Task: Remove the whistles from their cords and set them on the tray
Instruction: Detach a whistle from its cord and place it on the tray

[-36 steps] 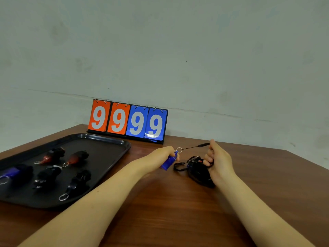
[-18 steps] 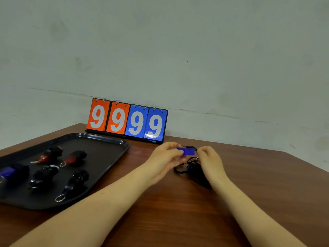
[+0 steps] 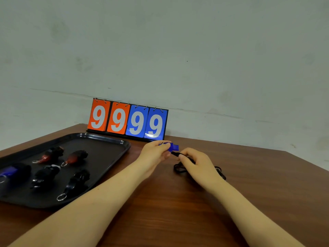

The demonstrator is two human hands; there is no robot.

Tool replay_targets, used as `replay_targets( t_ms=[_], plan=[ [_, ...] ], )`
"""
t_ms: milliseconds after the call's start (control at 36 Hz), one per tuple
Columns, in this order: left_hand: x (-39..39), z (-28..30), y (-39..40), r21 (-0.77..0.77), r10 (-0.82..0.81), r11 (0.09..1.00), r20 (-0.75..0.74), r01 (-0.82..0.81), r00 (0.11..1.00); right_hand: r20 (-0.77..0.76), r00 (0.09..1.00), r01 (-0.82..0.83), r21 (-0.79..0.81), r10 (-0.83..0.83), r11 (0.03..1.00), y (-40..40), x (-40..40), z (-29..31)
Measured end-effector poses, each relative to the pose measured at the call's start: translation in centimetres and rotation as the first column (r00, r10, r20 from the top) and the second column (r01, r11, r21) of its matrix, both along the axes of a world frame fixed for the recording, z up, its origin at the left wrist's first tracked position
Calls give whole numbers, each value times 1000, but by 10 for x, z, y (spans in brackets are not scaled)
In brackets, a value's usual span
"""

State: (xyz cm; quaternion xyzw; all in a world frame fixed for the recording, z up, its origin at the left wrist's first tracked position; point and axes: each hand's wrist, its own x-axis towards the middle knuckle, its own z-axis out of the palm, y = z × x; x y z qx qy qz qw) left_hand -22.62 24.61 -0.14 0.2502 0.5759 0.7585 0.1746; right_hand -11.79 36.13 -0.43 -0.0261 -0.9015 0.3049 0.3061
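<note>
My left hand (image 3: 154,154) pinches a blue whistle (image 3: 173,147) just above the table, near the tray's right corner. Close to its right, my right hand (image 3: 197,164) pinches the clip end of a black cord (image 3: 176,154), which nearly touches the whistle. More black cord (image 3: 220,172) lies bunched under and behind that hand. The black tray (image 3: 106,141) at the left holds several whistles: two red-and-black ones (image 3: 74,157), black ones (image 3: 45,175) and a blue one (image 3: 8,171) at the far left edge.
A flip scoreboard (image 3: 128,120) reading 9999 stands at the back of the wooden table (image 3: 178,211), against the wall. The table's right edge runs diagonally at the far right.
The hands came together around the blue whistle, then the right hand drew back to the right with the cord's clip end. The whistle turned level in my left hand.
</note>
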Motion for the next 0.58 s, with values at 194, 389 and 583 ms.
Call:
replay_targets(
  t_ms=[194, 389, 583],
  plan=[
    [-3, -6, 2, -203, 30, 975, -289, -92, 957, 7, 1000, 0, 58, 0, 998, 3, 2, 0],
    [0, 0, -3, -267, -40, 960, -431, -85, 901, -123, 992, 15, -159, -35, 987, 7, 3, 6],
    [11, 3, -8, -301, -218, 949, -430, 89, 876, -90, 995, 23, -301, -53, 953, 11, 2, 3]
  ],
)
